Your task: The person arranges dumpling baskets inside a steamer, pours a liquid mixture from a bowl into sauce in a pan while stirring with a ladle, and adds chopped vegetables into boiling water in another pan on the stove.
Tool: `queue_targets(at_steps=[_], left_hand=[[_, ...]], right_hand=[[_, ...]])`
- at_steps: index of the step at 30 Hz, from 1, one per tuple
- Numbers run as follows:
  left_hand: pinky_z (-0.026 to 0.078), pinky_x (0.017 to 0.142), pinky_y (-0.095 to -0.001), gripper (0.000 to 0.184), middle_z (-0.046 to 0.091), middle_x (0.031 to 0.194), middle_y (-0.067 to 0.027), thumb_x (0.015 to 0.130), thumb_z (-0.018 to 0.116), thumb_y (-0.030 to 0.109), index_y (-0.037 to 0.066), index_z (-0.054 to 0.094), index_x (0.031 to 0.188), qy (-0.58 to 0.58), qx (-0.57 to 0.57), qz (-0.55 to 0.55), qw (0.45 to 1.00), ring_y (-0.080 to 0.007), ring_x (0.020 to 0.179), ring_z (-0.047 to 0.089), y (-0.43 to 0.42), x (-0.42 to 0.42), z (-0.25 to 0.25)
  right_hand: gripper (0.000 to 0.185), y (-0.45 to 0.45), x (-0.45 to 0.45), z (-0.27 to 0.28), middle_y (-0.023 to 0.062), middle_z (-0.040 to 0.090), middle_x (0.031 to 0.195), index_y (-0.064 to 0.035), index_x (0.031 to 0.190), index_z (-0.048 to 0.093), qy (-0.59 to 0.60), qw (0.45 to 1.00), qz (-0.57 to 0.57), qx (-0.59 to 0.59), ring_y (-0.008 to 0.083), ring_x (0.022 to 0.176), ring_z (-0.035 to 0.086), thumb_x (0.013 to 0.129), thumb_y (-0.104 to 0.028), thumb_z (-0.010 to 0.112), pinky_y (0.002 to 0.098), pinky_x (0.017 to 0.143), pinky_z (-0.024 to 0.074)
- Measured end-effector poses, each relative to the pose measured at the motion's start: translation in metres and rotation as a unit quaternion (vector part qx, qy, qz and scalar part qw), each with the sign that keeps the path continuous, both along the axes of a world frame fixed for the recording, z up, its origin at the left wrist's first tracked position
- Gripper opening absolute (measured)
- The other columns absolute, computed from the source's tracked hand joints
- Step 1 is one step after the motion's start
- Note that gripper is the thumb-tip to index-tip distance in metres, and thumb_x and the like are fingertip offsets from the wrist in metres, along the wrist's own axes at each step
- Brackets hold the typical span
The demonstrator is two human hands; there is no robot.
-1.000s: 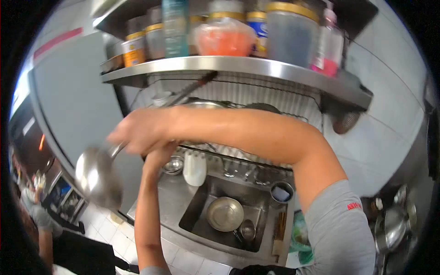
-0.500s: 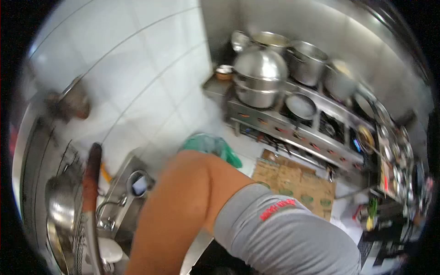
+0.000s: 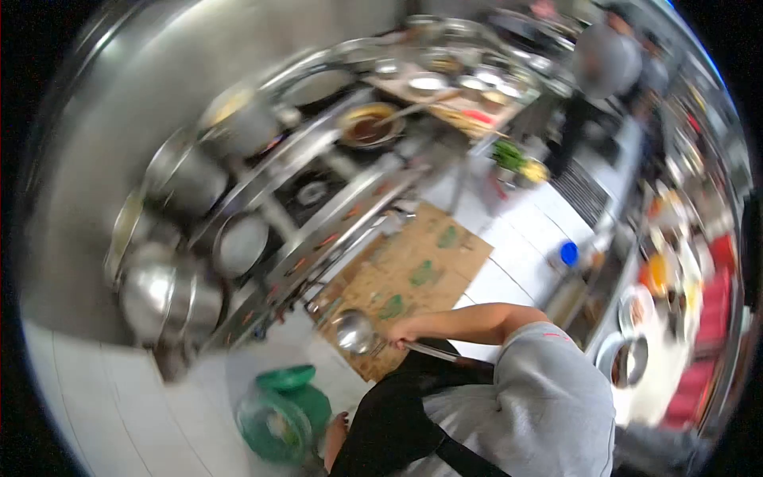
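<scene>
My right hand (image 3: 403, 331) is closed around the metal shaft of a ladle (image 3: 354, 331). The ladle's round steel bowl points left, above cardboard on the floor. Its brown handle end (image 3: 473, 362) reaches back toward my grey sleeve. At the lower left, what looks like my left hand (image 3: 336, 436) shows beside my black apron (image 3: 397, 405); it is small and blurred, and its finger position is unclear. A green bin (image 3: 274, 433) stands nearest to it, with a green lid (image 3: 286, 378) beside the opening.
A steel stove (image 3: 318, 230) runs diagonally ahead, with a domed steamer (image 3: 171, 294), a pan (image 3: 241, 245) and a pot of brown sauce (image 3: 369, 127). Cardboard (image 3: 445, 246) covers the floor. Bowls line the back counter. Another person (image 3: 608, 60) stands at upper right; a food counter (image 3: 656, 389) lies right.
The view has swung from the tiled wall and sink toward the stove and back counter. My right arm has straightened, and its hand now shows, gripping the ladle.
</scene>
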State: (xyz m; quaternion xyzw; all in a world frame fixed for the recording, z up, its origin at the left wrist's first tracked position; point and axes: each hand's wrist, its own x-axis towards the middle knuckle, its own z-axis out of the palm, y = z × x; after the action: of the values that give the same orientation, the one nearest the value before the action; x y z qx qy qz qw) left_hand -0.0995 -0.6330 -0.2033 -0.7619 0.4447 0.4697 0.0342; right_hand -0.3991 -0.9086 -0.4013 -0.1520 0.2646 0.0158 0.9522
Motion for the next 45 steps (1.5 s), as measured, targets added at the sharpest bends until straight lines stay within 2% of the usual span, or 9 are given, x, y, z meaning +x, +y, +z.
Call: queue_targets(at_steps=[5, 7, 15, 24, 29, 35, 37, 43, 45], left_hand=[[0.055, 0.08, -0.0431, 0.044, 0.071, 0.107, -0.0227, 0.092, 0.071, 0.022, -0.004, 0.059, 0.125, 0.015, -0.106, -0.25, 0.962, -0.033, 0.095, 0.071, -0.202, -0.08, 0.089], [0.056, 0.08, -0.0434, 0.043, 0.071, 0.107, -0.0233, 0.092, 0.071, 0.022, -0.005, 0.06, 0.124, 0.014, -0.108, -0.338, 0.935, -0.0337, 0.094, 0.071, -0.273, -0.125, 0.124], [0.049, 0.057, -0.0258, 0.034, 0.066, 0.074, -0.0049, 0.104, 0.054, 0.031, -0.001, 0.065, 0.104, 0.266, -0.032, -0.521, 0.811, -0.0124, 0.061, 0.061, -0.416, -0.392, 0.117], [0.052, 0.046, -0.0303, 0.052, 0.069, 0.091, -0.019, 0.101, 0.056, 0.045, -0.005, 0.057, 0.115, 0.399, 0.148, -0.626, 0.653, -0.0192, 0.061, 0.067, -0.122, -0.77, 0.129], [0.056, 0.043, -0.0407, 0.035, 0.071, 0.081, -0.0264, 0.087, 0.067, 0.019, -0.015, 0.064, 0.079, 0.342, 0.043, -0.647, 0.68, -0.0308, 0.053, 0.07, -0.027, -0.854, 0.096], [0.063, 0.052, -0.0361, 0.026, 0.071, 0.089, -0.0189, 0.088, 0.053, 0.005, -0.01, 0.066, 0.104, 0.522, 0.179, -0.543, 0.633, -0.0263, 0.066, 0.073, -0.089, -0.861, 0.137], [0.052, 0.06, -0.029, 0.024, 0.068, 0.083, -0.0057, 0.09, 0.057, 0.011, -0.004, 0.067, 0.107, 0.538, 0.014, -0.608, 0.584, -0.0112, 0.073, 0.063, -0.167, -0.843, 0.138], [0.048, 0.065, -0.0298, 0.023, 0.063, 0.081, -0.0006, 0.09, 0.063, 0.015, -0.001, 0.067, 0.105, 0.415, -0.211, -0.53, 0.709, -0.0099, 0.072, 0.054, -0.439, -0.573, 0.169], [0.048, 0.066, -0.0288, 0.027, 0.064, 0.084, -0.0005, 0.09, 0.065, 0.014, 0.0, 0.067, 0.113, 0.365, -0.226, -0.394, 0.813, -0.0095, 0.076, 0.056, -0.495, -0.422, 0.147]], right_hand=[[0.028, -0.018, -0.207, 0.082, 0.0061, 0.059, 0.064, -0.0068, 0.081, 0.061, 0.229, 0.92, -0.306, -0.088, 0.0193, 0.047, 0.055, 0.102, -0.022, 0.049, 0.034, 0.043, 0.0445], [0.02, 0.004, -0.242, 0.175, 0.0068, 0.054, 0.06, -0.0052, 0.086, 0.055, 0.249, 0.852, -0.458, 0.048, 0.0176, 0.049, 0.056, 0.1, -0.02, 0.054, 0.0348, 0.041, 0.046], [0.024, 0.171, -0.236, 0.204, 0.0088, 0.06, 0.068, 0.0022, 0.094, 0.059, 0.525, 0.662, -0.528, -0.085, 0.0168, 0.05, 0.058, 0.099, -0.022, 0.057, 0.0343, 0.044, 0.0479], [0.026, 0.281, -0.239, 0.203, 0.0063, 0.063, 0.077, 0.0021, 0.098, 0.063, 0.409, 0.687, -0.599, -0.04, 0.0158, 0.06, 0.059, 0.099, -0.024, 0.06, 0.0299, 0.045, 0.0485], [0.016, 0.292, -0.273, 0.242, -0.0024, 0.053, 0.075, -0.0075, 0.098, 0.055, 0.399, 0.713, -0.575, -0.04, 0.0089, 0.061, 0.051, 0.101, -0.023, 0.057, 0.0266, 0.049, 0.0462], [0.019, 0.287, -0.315, 0.278, -0.0003, 0.054, 0.074, -0.0056, 0.108, 0.059, 0.437, 0.717, -0.541, -0.05, 0.0086, 0.062, 0.052, 0.1, -0.023, 0.058, 0.028, 0.049, 0.0462], [0.024, 0.284, -0.316, 0.264, 0.0008, 0.057, 0.076, -0.0041, 0.116, 0.059, 0.457, 0.716, -0.524, -0.073, 0.01, 0.065, 0.054, 0.099, -0.021, 0.058, 0.0282, 0.054, 0.0471], [0.048, 0.203, -0.349, 0.302, 0.0039, 0.063, 0.09, -0.0005, 0.143, 0.049, 0.436, 0.773, -0.381, -0.26, 0.0124, 0.075, 0.056, 0.097, -0.008, 0.058, 0.0277, 0.07, 0.0471], [0.052, 0.168, -0.34, 0.317, 0.0038, 0.062, 0.092, 0.0013, 0.147, 0.045, 0.45, 0.775, -0.319, -0.308, 0.011, 0.076, 0.053, 0.096, -0.005, 0.058, 0.0266, 0.07, 0.046]])
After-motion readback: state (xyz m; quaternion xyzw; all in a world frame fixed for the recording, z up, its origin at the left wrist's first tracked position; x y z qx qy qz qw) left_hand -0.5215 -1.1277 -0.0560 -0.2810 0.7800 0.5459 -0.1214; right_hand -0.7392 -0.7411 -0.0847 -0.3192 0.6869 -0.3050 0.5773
